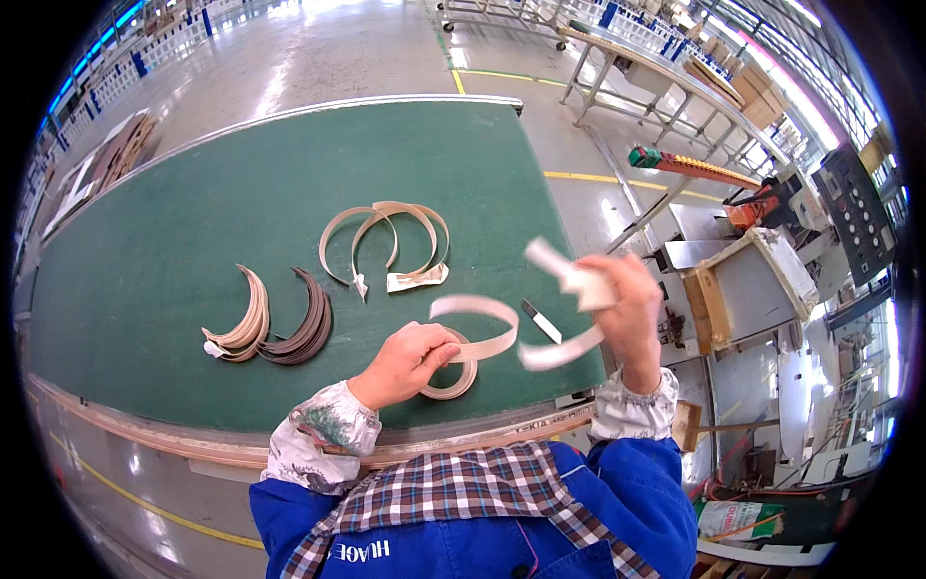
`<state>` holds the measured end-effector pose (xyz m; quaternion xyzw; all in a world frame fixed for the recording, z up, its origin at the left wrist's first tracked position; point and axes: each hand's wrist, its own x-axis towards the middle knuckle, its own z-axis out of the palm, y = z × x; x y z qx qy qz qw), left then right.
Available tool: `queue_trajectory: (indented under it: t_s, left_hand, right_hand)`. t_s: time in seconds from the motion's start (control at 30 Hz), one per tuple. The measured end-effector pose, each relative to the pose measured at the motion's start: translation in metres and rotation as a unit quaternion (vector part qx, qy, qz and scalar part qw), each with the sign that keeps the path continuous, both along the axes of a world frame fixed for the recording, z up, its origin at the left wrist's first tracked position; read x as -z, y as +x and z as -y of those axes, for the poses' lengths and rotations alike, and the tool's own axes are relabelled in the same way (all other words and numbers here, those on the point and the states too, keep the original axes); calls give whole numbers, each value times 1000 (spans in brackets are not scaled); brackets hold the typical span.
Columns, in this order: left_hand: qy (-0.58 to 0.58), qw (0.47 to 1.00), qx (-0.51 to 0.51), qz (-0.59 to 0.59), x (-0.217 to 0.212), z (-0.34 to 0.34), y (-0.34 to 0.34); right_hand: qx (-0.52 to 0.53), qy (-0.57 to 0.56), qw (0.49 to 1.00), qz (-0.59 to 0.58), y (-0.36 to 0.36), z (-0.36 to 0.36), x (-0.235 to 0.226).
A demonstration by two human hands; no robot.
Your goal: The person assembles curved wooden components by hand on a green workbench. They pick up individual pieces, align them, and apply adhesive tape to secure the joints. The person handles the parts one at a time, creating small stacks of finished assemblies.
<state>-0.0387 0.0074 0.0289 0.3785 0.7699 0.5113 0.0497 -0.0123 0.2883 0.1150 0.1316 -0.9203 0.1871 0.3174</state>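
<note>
We had our left hand's (400, 365) fingers clamped on a flat, curled beige strip (490, 347) above the green-topped desk (193, 212), near a pale ring-shaped coil (471, 378). Our right hand's (629, 304) fingers gripped a blurred whitish strip (561, 354) near its right edge.

Curled left hand (403, 363); right hand (627, 301) (blurred)

On the worktable (193, 203), one strip bundle (253, 318) just left of another bundle (313, 328) at left of the frame, strip loops (444, 232) above centre, strip coil (451, 390) below, partly behind left hand (400, 365), slim hand tool (542, 322) between both hands, control panel (854, 207) at far right.
</note>
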Motion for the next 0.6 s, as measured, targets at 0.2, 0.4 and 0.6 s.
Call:
queue_trajectory:
  t_s: [0.2, 0.4, 0.6]
  left_hand:
    - [47, 995, 25, 86, -3, 3, 5]
    - [114, 972, 28, 205, -11, 9, 6]
    - [191, 931, 99, 295, -6, 21, -1]
  right_hand:
    - [-260, 127, 941, 174, -4, 57, 20]
    - [-358, -102, 877, 304, -10, 60, 37]
    - [-372, -182, 835, 364, -15, 46, 23]
